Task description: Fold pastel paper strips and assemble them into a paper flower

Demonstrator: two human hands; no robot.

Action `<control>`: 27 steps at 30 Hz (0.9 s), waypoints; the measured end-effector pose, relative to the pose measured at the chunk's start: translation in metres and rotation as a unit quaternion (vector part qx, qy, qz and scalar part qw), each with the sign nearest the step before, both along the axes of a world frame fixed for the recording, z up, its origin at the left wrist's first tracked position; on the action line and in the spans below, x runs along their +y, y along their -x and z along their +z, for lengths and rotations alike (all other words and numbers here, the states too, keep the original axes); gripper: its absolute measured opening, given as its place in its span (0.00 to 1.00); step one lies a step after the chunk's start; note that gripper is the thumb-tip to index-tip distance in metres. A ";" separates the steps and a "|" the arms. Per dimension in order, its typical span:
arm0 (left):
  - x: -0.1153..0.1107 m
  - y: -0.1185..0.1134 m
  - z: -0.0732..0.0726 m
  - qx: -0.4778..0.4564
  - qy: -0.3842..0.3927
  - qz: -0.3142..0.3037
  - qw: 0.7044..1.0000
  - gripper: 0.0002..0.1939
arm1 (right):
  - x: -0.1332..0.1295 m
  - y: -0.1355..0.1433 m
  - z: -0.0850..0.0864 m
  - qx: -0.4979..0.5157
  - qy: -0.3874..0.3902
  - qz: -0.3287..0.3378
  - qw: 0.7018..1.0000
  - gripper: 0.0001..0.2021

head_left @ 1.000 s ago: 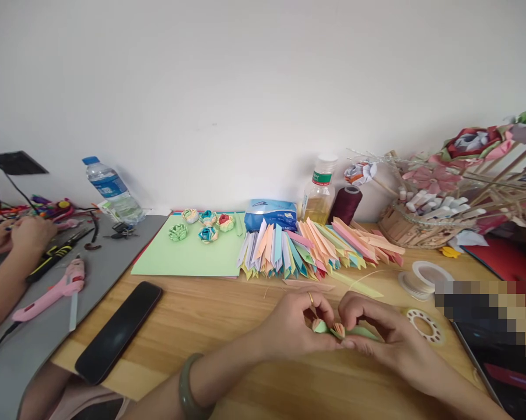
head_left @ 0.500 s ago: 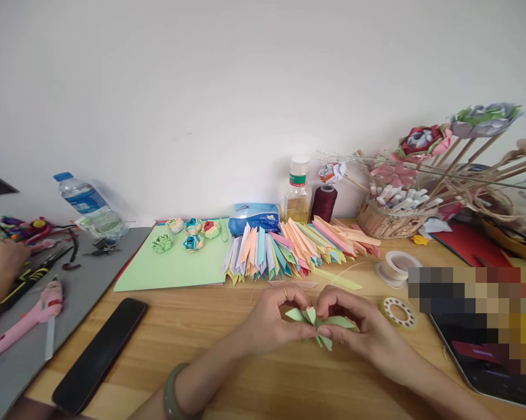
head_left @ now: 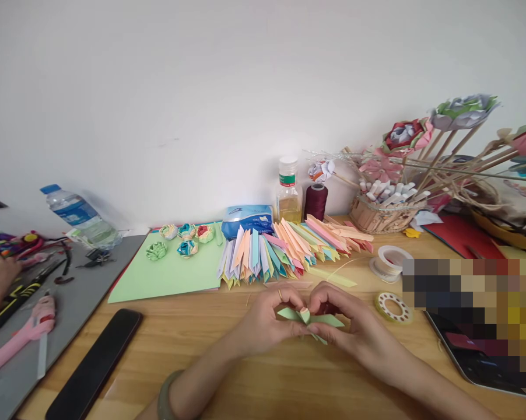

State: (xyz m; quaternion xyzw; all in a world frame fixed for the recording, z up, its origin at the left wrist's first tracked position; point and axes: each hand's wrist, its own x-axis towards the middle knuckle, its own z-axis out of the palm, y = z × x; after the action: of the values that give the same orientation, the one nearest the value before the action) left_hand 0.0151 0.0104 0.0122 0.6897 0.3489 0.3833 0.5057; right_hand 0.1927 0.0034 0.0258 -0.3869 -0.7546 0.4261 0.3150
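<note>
Pinching the green paper (head_left: pixel 305 318) between fingers and thumb, the left hand (head_left: pixel 269 315) and right hand (head_left: pixel 344 312) share one grasp, thumb tips close together at its middle. Pointed ends splay out to both sides, and a small rolled tip stands up between the hands. The step in hand looks to be folding or curling these petal-like ends; the next move seems to call for one hand to keep the centre pinched while the other works an end, lightly, since thin paper would crease.

Just beyond the hands lies a loose yellow strip (head_left: pixel 335 277), then the fanned strips (head_left: pixel 284 251), the nearest obstacle on that side. Right of the right hand sit the tape (head_left: pixel 393 309) and, farther off, the spool (head_left: pixel 389 262); the tablet (head_left: pixel 468 364) lies beyond the right forearm, limiting a swing that way. Bare desk (head_left: pixel 254 391) between the forearms gives room to lower the work. Well left of the left hand, the phone (head_left: pixel 94 364) lies near the mat (head_left: pixel 86 300) edge, with more bare wood between. Forward-left, paper flowers (head_left: pixel 187 249) rest on a green sheet (head_left: pixel 167 283).
</note>
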 end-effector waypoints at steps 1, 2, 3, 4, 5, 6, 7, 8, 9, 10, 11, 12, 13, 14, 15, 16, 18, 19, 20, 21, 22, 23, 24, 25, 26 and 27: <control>0.000 0.000 0.000 0.002 -0.005 -0.001 1.000 0.11 | 0.000 0.000 -0.001 -0.006 -0.012 -0.002 1.000 0.05; 0.000 -0.001 0.000 0.005 -0.010 -0.001 1.000 0.11 | 0.000 -0.001 -0.001 -0.013 -0.024 -0.004 1.000 0.04; 0.000 -0.001 0.000 0.009 -0.016 0.001 1.000 0.11 | 0.000 -0.001 -0.002 -0.019 -0.037 -0.007 0.999 0.04; 0.000 -0.001 0.000 0.013 -0.025 0.005 1.000 0.11 | 0.000 -0.001 -0.003 -0.024 -0.050 -0.011 0.998 0.04; 0.000 -0.001 0.000 0.018 -0.035 0.010 0.999 0.11 | 0.000 -0.002 -0.004 -0.029 -0.064 -0.015 0.997 0.04; 0.000 -0.001 -0.001 0.022 -0.046 0.015 0.999 0.11 | 0.000 -0.002 -0.005 -0.032 -0.077 -0.019 0.996 0.03; 0.000 -0.001 -0.001 0.027 -0.058 0.020 0.998 0.10 | 0.000 -0.002 -0.005 -0.034 -0.090 -0.022 0.995 0.03; 0.000 -0.001 -0.001 0.031 -0.070 0.022 0.997 0.10 | 0.000 -0.002 -0.006 -0.034 -0.101 -0.024 0.994 0.03; 0.000 -0.001 -0.002 0.036 -0.080 0.022 0.996 0.10 | 0.000 -0.002 -0.006 -0.034 -0.110 -0.026 0.993 0.03; 0.000 -0.001 -0.002 0.041 -0.090 0.019 0.995 0.10 | -0.001 -0.002 -0.005 -0.033 -0.116 -0.025 0.992 0.02; 0.001 -0.001 -0.002 0.045 -0.100 0.016 0.994 0.10 | -0.001 -0.002 -0.005 -0.032 -0.123 -0.025 0.992 0.03; 0.001 0.000 -0.002 0.048 -0.110 0.012 0.993 0.10 | -0.001 -0.002 -0.005 -0.032 -0.128 -0.023 0.991 0.03; 0.001 0.000 -0.002 0.049 -0.119 0.009 0.992 0.10 | -0.001 -0.002 -0.005 -0.032 -0.132 -0.024 0.990 0.03; 0.002 0.000 -0.002 0.050 -0.127 0.006 0.991 0.10 | -0.001 -0.002 -0.005 -0.032 -0.136 -0.024 0.990 0.03; 0.002 -0.001 -0.001 0.048 -0.135 0.002 0.990 0.10 | -0.002 -0.002 -0.005 -0.031 -0.141 -0.026 0.989 0.03; 0.002 -0.001 -0.001 0.046 -0.143 -0.003 0.989 0.09 | -0.002 -0.002 -0.006 -0.029 -0.146 -0.028 0.988 0.03; 0.003 -0.001 -0.001 0.045 -0.161 -0.009 0.986 0.09 | -0.002 -0.002 -0.006 -0.027 -0.156 -0.029 0.987 0.04; 0.003 -0.001 -0.002 0.046 -0.172 -0.008 0.984 0.09 | -0.002 -0.002 -0.006 -0.026 -0.162 -0.026 0.986 0.04; 0.003 -0.002 -0.003 0.045 -0.185 -0.007 0.982 0.09 | -0.002 -0.002 -0.006 -0.027 -0.167 -0.023 0.985 0.04; 0.003 -0.002 -0.004 0.044 -0.199 -0.005 0.979 0.09 | -0.002 -0.002 -0.006 -0.029 -0.172 -0.021 0.984 0.04; 0.003 -0.003 -0.005 0.041 -0.213 -0.003 0.976 0.09 | -0.002 -0.002 -0.006 -0.030 -0.177 -0.019 0.984 0.04; 0.003 -0.003 -0.006 0.038 -0.225 0.000 0.974 0.09 | -0.002 -0.003 -0.006 -0.032 -0.181 -0.018 0.983 0.04; 0.002 -0.003 -0.006 0.034 -0.237 0.005 0.971 0.10 | -0.002 -0.003 -0.005 -0.035 -0.186 -0.019 0.982 0.04; 0.002 -0.004 -0.007 0.033 -0.246 0.012 0.969 0.09 | -0.002 -0.003 -0.005 -0.038 -0.191 -0.021 0.981 0.04; 0.002 -0.004 -0.008 0.033 -0.252 0.022 0.967 0.09 | -0.002 -0.003 -0.005 -0.040 -0.197 -0.024 0.979 0.04; 0.001 -0.005 -0.008 0.034 -0.259 0.032 0.965 0.08 | -0.002 -0.003 -0.005 -0.041 -0.205 -0.029 0.977 0.04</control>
State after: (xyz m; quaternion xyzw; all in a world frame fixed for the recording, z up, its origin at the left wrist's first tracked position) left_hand 0.0198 0.0117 0.0045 0.7981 0.2765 0.4531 0.2852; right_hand 0.1954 0.0016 0.0206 -0.3529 -0.8267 0.2370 0.3686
